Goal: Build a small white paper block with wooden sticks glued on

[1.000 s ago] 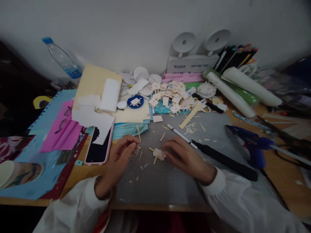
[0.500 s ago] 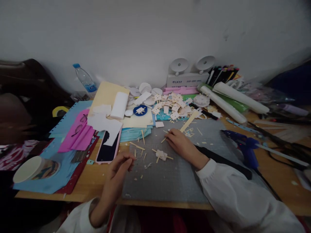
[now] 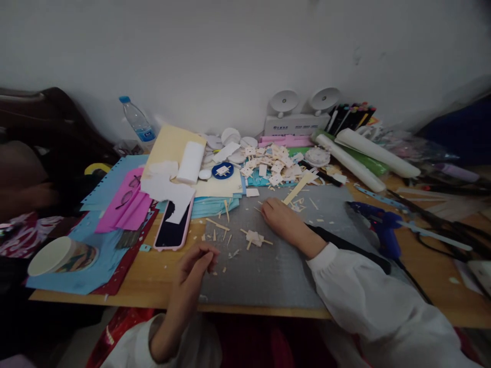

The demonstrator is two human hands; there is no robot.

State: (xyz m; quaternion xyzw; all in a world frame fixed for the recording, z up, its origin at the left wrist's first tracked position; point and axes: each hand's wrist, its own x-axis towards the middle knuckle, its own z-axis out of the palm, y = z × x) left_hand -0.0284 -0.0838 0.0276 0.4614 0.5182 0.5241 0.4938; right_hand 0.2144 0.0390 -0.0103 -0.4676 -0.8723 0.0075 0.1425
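My right hand (image 3: 282,217) rests on the grey cutting mat (image 3: 264,281), its fingers closed on a thin wooden stick (image 3: 258,208) whose end pokes out at the fingertips. My left hand (image 3: 197,263) hovers over the mat's left edge with fingers curled towards the thumb; whatever they may hold is hidden. Between the hands lies a small pale piece with sticks (image 3: 254,238) jutting from its sides. Loose wooden slivers (image 3: 218,224) and scraps are scattered left of it. Just beyond my right hand lies a flat wooden strip (image 3: 298,188).
A heap of small pale cards (image 3: 274,163) covers the back of the mat. At right lie a blue glue gun (image 3: 383,225) and white rolls (image 3: 378,153). To the left are a phone (image 3: 174,227), a paper cup (image 3: 63,258) and a water bottle (image 3: 138,120). Another person's arm (image 3: 26,199) shows far left.
The view has shifted slightly. My right hand has drawn its fingers in, and less of the stick shows beneath them. My left hand keeps about the same curled pose.
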